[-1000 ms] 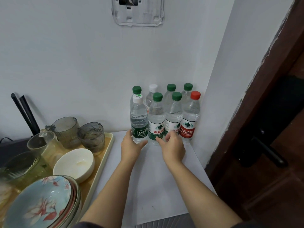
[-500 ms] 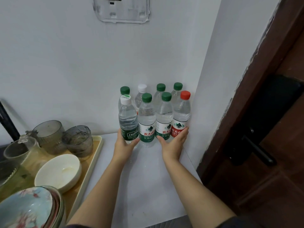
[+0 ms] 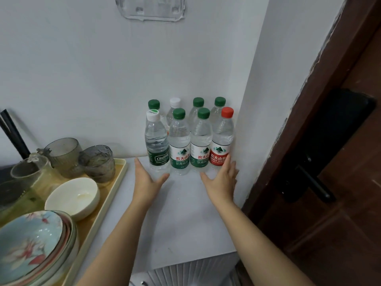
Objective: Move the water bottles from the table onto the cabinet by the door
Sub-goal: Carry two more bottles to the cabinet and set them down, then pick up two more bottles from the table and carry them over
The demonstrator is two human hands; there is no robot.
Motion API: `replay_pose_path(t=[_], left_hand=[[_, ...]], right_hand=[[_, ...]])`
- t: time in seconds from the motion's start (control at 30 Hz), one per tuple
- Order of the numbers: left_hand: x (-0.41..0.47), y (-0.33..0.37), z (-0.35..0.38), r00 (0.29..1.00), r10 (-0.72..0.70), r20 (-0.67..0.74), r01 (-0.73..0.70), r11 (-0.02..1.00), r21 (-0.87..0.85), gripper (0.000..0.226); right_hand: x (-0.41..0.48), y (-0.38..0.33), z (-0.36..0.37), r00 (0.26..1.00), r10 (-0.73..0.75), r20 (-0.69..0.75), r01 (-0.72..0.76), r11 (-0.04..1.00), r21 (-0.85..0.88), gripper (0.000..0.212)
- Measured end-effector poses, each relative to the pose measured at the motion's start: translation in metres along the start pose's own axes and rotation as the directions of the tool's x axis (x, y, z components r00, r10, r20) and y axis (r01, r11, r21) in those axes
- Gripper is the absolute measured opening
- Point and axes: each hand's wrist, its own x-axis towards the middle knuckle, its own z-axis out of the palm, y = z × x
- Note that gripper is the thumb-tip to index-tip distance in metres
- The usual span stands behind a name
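Eight bottles (image 3: 179, 145) stand upright in two rows of four on the cabinet top (image 3: 185, 213), packed into the wall corner beside the door (image 3: 350, 203); the left hand (image 3: 147, 180) and right hand (image 3: 223, 180) flank the front row, fingers straight and released, holding nothing; the right fingertips overlap the label of the red-cap bottle (image 3: 223, 133), contact not confirmable. Placement appears complete. Hazards: a hand catching an end bottle tips it; the packed rows pass the knock along; a bottle falling left reaches the tray (image 3: 121, 172) of glasses (image 3: 97, 162).
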Motion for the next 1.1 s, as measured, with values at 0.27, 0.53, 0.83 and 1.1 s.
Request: replay_pose_path(t=[0.27,0.53,0.83,1.1], left_hand=[[-0.125,0.002,0.005,0.999,0.040,-0.028,-0.020,0.859,0.512,0.089],[-0.235,-0.005,0.019,0.997,0.073,-0.037,-0.031,0.756,0.653,0.089],[-0.339,-0.047,0.032,0.994,-0.022,-0.105,0.097,0.610,0.786,0.082],[-0.404,-0.093,0.053,0.908,-0.413,-0.067,0.301,0.533,0.791,0.084]], right_hand=[[-0.060,0.027,-0.057,0.889,-0.236,0.392,0.384,0.851,-0.359,0.081],[-0.124,0.066,-0.087,0.733,-0.367,0.573,0.621,0.706,-0.342,0.079],[-0.188,0.131,-0.084,0.461,-0.528,0.713,0.847,0.501,-0.177,0.078],[-0.219,0.177,-0.061,0.300,-0.306,0.903,0.900,0.406,-0.162,0.077]])
